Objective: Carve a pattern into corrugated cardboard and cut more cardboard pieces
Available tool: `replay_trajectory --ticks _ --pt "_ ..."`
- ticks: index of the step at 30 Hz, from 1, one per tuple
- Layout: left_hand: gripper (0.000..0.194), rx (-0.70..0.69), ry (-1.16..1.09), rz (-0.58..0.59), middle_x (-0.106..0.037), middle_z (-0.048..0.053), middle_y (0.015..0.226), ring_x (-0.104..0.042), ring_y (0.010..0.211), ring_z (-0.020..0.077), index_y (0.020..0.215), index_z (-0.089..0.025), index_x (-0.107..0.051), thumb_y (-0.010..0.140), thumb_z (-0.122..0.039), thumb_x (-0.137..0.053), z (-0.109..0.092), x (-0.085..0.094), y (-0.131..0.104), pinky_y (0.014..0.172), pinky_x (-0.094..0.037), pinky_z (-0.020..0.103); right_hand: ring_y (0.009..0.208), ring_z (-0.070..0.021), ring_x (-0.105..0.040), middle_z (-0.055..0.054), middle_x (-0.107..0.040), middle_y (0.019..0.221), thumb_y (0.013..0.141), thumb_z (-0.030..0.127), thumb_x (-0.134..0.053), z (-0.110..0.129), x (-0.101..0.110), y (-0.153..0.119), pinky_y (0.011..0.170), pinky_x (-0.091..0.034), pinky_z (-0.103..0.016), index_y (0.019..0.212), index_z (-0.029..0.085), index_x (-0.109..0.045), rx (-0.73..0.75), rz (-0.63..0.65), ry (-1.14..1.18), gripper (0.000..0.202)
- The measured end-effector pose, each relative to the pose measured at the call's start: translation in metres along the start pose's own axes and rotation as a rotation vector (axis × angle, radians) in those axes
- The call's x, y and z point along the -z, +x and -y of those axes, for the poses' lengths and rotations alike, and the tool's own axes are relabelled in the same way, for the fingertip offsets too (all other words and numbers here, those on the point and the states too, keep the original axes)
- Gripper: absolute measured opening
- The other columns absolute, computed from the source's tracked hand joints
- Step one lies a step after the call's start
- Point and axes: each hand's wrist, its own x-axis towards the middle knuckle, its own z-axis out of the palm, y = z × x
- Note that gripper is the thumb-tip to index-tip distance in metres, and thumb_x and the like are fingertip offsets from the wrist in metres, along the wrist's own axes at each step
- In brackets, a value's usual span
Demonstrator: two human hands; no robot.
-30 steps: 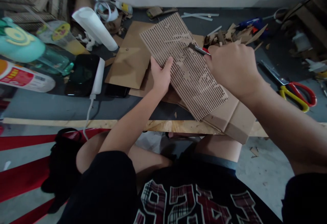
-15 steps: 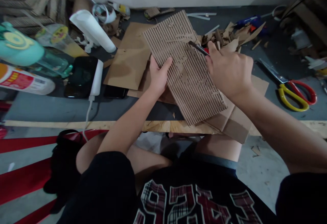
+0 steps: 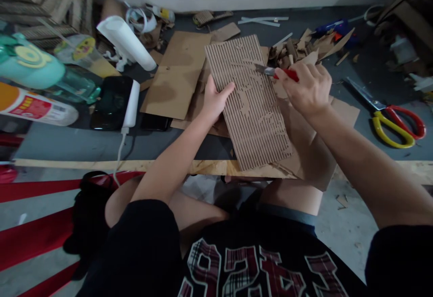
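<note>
A sheet of corrugated cardboard point(image 3: 250, 121), its ridges bare and some flat paper patches still stuck on, is tilted over the table's front edge. My left hand point(image 3: 216, 100) grips its left side, thumb on top and fingers underneath. In my right hand point(image 3: 307, 85) is a red-handled utility knife point(image 3: 287, 74). The blade lies at the sheet's upper right part, by a torn patch; whether it touches there I cannot tell. Flat brown cardboard pieces point(image 3: 176, 69) lie beneath and to the left of the sheet.
Scissors point(image 3: 394, 123) with red and yellow handles lie at right. Cardboard scraps point(image 3: 297, 48) and a blue glue gun point(image 3: 338, 28) sit behind my right hand. At left are a black phone point(image 3: 110, 103), a white paper roll point(image 3: 126, 42) and bottles point(image 3: 37, 105). Glue sticks point(image 3: 264, 20) lie at the back.
The corrugated sheet has turned and dropped slightly at its top. My right hand has rotated with the knife, so its red handle and blade now show. My left hand keeps its hold.
</note>
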Motion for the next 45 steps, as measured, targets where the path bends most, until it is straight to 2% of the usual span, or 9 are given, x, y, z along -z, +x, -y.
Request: replay_trajectory --ticks 5,10,15,18,22,26,29,35,45 --pt "0.075 0.011 -0.034 0.046 -0.067 0.012 0.131 -0.065 0.128 0.0324 0.122 -0.026 -0.055 0.071 -0.077 -0.075 -0.010 0.003 0.003 0.113 -0.049 0.052 0.107 -0.0245 -0.060 -0.006 -0.072 0.117 0.106 0.047 -0.030 -0.015 -0.008 -0.007 0.095 -0.042 -0.043 0.131 0.034 -0.067 -0.039 -0.048 -0.038 0.046" --pt "0.064 0.138 -0.002 0.384 -0.073 0.012 0.121 -0.068 0.124 0.0361 0.118 -0.022 -0.065 0.070 -0.059 -0.085 -0.031 0.018 0.010 0.112 -0.049 0.059 0.106 -0.0250 -0.061 -0.011 -0.072 0.120 0.105 0.044 -0.033 -0.025 -0.005 -0.021 0.092 -0.044 -0.041 0.136 0.030 -0.067 -0.077 -0.173 -0.052 0.048" --pt "0.058 0.252 -0.009 0.531 -0.075 0.012 0.117 -0.067 0.125 0.0391 0.119 -0.021 -0.069 0.067 -0.036 -0.090 -0.046 0.024 0.012 0.115 -0.046 0.065 0.106 -0.0305 -0.062 -0.012 -0.075 0.107 0.097 0.041 -0.053 -0.031 -0.001 -0.034 0.093 -0.042 -0.049 0.120 0.025 -0.075 -0.209 -0.022 -0.160 0.035" --pt "0.055 0.288 -0.040 0.533 -0.077 0.010 0.111 -0.066 0.126 0.0394 0.117 -0.022 -0.071 0.066 -0.029 -0.091 -0.048 0.024 0.010 0.115 -0.045 0.068 0.118 -0.0355 -0.060 -0.015 -0.074 0.119 0.092 0.043 -0.064 -0.024 0.008 -0.037 0.100 -0.040 -0.055 0.109 0.019 -0.077 -0.272 0.044 -0.233 0.032" --pt "0.063 0.302 -0.042 0.540 -0.077 0.010 0.113 -0.067 0.125 0.0395 0.120 -0.022 -0.071 0.063 -0.037 -0.095 -0.044 0.024 0.010 0.114 -0.047 0.066 0.123 -0.0271 -0.063 -0.010 -0.072 0.128 0.098 0.044 -0.058 -0.009 0.027 -0.030 0.110 -0.041 -0.047 0.119 0.021 -0.074 0.066 -0.137 -0.031 0.035" --pt "0.074 0.238 0.006 0.587 -0.075 0.012 0.122 -0.070 0.121 0.0373 0.124 -0.024 -0.068 0.063 -0.058 -0.092 -0.042 0.023 0.009 0.109 -0.054 0.061 0.124 -0.0213 -0.065 0.002 -0.077 0.115 0.103 0.045 -0.050 0.005 0.032 -0.014 0.118 -0.037 -0.045 0.096 0.033 -0.077 0.429 0.067 0.139 0.031" --pt "0.074 0.208 0.028 0.584 -0.076 0.012 0.123 -0.071 0.120 0.0365 0.122 -0.025 -0.068 0.063 -0.064 -0.090 -0.044 0.022 0.008 0.109 -0.055 0.059 0.118 -0.0222 -0.068 0.003 -0.078 0.112 0.103 0.049 -0.049 0.009 0.024 -0.006 0.117 -0.039 -0.046 0.096 0.035 -0.078 0.487 0.179 0.178 0.033" --pt "0.071 0.246 -0.004 0.582 -0.075 0.014 0.124 -0.067 0.127 0.0384 0.118 -0.021 -0.069 0.060 -0.051 -0.096 -0.046 0.020 0.009 0.116 -0.047 0.061 0.103 -0.0210 -0.069 0.000 -0.077 0.106 0.107 0.042 -0.039 0.008 0.009 -0.006 0.106 -0.047 -0.044 0.095 0.029 -0.077 0.560 0.198 0.120 0.042" --pt "0.074 0.210 0.059 0.653 -0.064 0.020 0.143 -0.059 0.137 0.0372 0.134 -0.010 -0.057 0.077 -0.050 -0.082 -0.058 0.019 0.003 0.121 -0.043 0.055 0.101 -0.0249 -0.069 -0.012 -0.074 0.107 0.108 0.033 -0.033 0.012 -0.001 -0.014 0.093 -0.054 -0.040 0.098 0.019 -0.071 0.589 0.117 0.009 0.042"
